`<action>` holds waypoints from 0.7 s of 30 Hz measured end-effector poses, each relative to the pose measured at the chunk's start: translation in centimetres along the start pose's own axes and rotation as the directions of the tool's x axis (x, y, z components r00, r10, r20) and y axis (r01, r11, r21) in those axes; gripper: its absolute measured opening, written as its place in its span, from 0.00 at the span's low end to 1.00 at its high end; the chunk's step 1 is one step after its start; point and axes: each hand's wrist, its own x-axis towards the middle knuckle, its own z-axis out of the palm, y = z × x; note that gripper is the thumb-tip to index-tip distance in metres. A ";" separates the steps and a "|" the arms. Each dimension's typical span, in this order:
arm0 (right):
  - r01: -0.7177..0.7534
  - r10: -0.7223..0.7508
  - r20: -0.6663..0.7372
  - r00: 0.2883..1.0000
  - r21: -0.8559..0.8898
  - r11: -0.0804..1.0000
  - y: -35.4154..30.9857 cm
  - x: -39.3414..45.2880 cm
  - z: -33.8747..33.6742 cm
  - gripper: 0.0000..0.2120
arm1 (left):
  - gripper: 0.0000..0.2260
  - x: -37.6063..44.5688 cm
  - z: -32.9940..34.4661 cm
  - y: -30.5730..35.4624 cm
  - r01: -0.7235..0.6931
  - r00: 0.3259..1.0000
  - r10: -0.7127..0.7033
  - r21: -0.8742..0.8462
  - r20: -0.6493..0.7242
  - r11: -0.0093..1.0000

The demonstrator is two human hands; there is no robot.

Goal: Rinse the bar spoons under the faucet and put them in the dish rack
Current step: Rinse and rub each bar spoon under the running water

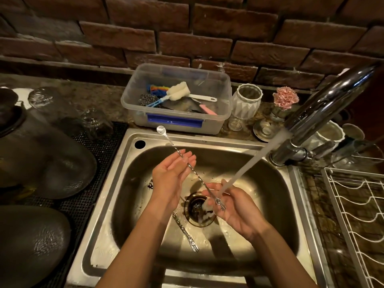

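Left hand [173,173] and right hand [234,208] lie open, palms cradling a bar spoon [188,165]; its lower end blurs under water.

The dish rack [357,206] lies right of the sink [116,183], a plastic tub [225,113] behind it.

Two twisted steel bar spoons [188,166] [185,232], two bare hands [172,173] [234,208], one chrome faucet [324,109], one white wire dish rack [361,215], one clear plastic tub [176,100].

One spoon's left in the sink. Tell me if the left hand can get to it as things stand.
Probably yes, once freed. The left hand is propping up the spoon being rinsed; the other spoon lies uncovered on the sink floor, just below its wrist.
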 end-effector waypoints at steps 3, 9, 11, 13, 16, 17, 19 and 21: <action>0.037 -0.037 -0.011 0.999 0.003 0.999 0.3 -0.2 0.0 0.12 | 0.12 -0.3 -0.3 0.0 0.008 1.000 -0.008 -0.009 0.006 1.000; 0.095 -0.095 0.001 0.995 -0.011 0.995 0.7 -0.6 0.0 0.10 | 0.13 -1.0 -0.6 -0.4 0.031 1.000 -0.031 -0.036 -0.001 0.999; 0.110 -0.110 -0.001 0.994 -0.022 0.994 0.8 -0.9 0.0 0.10 | 0.14 -1.2 -0.7 -0.6 0.037 0.999 -0.037 -0.048 -0.002 0.998; 0.130 -0.131 -0.011 0.991 -0.053 0.990 1.0 -1.3 -0.1 0.10 | 0.15 -1.4 -0.6 -0.8 0.049 0.999 -0.050 -0.069 -0.006 0.996; 0.167 -0.173 -0.034 0.984 -0.134 0.977 1.2 -1.9 -0.5 0.09 | 0.15 -1.8 -0.5 -1.6 0.082 0.997 -0.083 -0.125 -0.006 0.989; 0.177 -0.186 -0.040 0.982 -0.164 0.970 1.3 -2.2 -0.8 0.09 | 0.15 -1.9 -0.4 -1.9 0.096 0.995 -0.097 -0.136 -0.004 0.986; 0.199 -0.213 -0.048 0.976 -0.213 0.957 1.3 -2.6 -1.3 0.11 | 0.15 -2.2 -0.3 -2.5 0.120 0.993 -0.121 -0.149 -0.001 0.982; 0.225 -0.247 -0.052 0.968 -0.271 0.936 1.3 -3.2 -1.9 0.12 | 0.15 -2.4 -0.2 -3.1 0.135 0.991 -0.137 -0.164 0.001 0.977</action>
